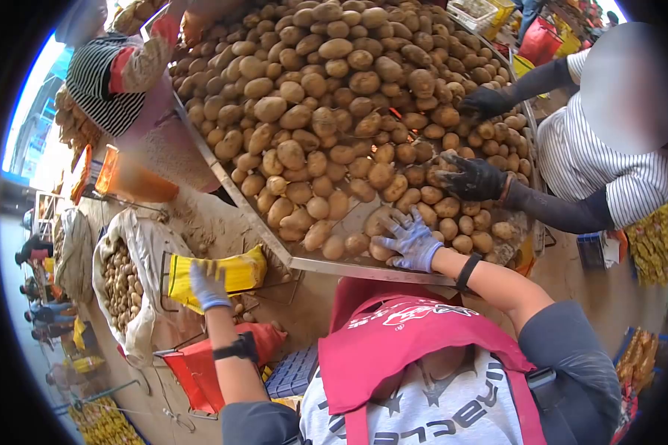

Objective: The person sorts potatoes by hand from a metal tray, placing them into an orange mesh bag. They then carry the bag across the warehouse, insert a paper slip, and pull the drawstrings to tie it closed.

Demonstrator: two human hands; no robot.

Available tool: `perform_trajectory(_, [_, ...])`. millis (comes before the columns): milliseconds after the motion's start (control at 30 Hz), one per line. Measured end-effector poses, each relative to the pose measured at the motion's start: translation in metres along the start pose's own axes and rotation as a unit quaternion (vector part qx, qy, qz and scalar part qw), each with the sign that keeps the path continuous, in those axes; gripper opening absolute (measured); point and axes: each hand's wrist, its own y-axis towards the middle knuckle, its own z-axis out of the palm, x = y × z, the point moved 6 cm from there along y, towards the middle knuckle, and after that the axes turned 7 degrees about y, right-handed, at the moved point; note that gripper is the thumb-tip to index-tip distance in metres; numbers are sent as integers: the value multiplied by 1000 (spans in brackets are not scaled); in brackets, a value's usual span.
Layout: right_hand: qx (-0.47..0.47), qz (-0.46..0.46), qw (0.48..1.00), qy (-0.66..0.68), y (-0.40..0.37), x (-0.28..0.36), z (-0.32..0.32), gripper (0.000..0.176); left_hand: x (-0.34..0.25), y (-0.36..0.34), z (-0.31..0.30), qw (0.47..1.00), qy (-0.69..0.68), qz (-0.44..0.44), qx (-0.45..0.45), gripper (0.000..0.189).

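Note:
Potatoes (293, 115) lie heaped on a large table with a metal rim (364, 268). My right hand (412, 241), in a light purple glove, rests on potatoes at the near edge, fingers spread. My left hand (210, 284), gloved the same way, is off the table at the left, over the near end of a yellow bag (234, 274) on a wire frame. Its fingers are blurred, and whether they touch the bag or hold anything is unclear.
A co-worker at the right has both black-gloved hands (471, 178) on the potatoes. Another person (107, 89) stands at the upper left. Left of the table are a white sack of potatoes (122, 285) and an orange container (137, 178). A red bag (215, 363) and blue crate (293, 369) stand below.

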Motion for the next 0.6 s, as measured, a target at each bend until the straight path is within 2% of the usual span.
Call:
perform_trajectory(67, [13,2,1000,-2,-20,-17,2,51,21,-60,88,964,196,95,154,37])
perform_trajectory(100, [24,2,1000,0,-34,-23,2,50,42,-62,112,862,381,265,205,39])
perform_trajectory(133, [32,5,999,1,-47,-32,0,50,47,-109,156,800,449,309,252,44])
perform_trajectory(167, [40,6,999,-1,-59,-42,-3,49,48,-141,183,640,595,434,219,52])
perform_trajectory(233, [79,28,996,-15,-80,-54,-3,48,61,-165,210,581,690,410,138,63])
perform_trajectory(300, [80,46,996,-18,-89,-56,-17,46,77,-170,216,586,687,417,101,72])
perform_trajectory(333, [47,52,997,18,-85,-56,-32,43,91,-171,217,588,687,419,81,76])
perform_trajectory(367, [-17,32,998,42,-67,-55,-47,42,111,-174,216,596,685,412,75,88])
perform_trajectory(433, [-132,4,987,97,-15,-52,-79,41,117,-190,230,602,719,339,66,91])
perform_trajectory(467, [-182,-10,975,125,14,-48,-93,40,120,-197,235,610,712,340,71,92])
perform_trajectory(533, [-177,47,979,86,75,-62,-57,37,122,-209,239,626,699,338,67,92])
perform_trajectory(600, [-127,41,986,96,84,-64,-46,36,148,-214,246,594,728,315,131,91])
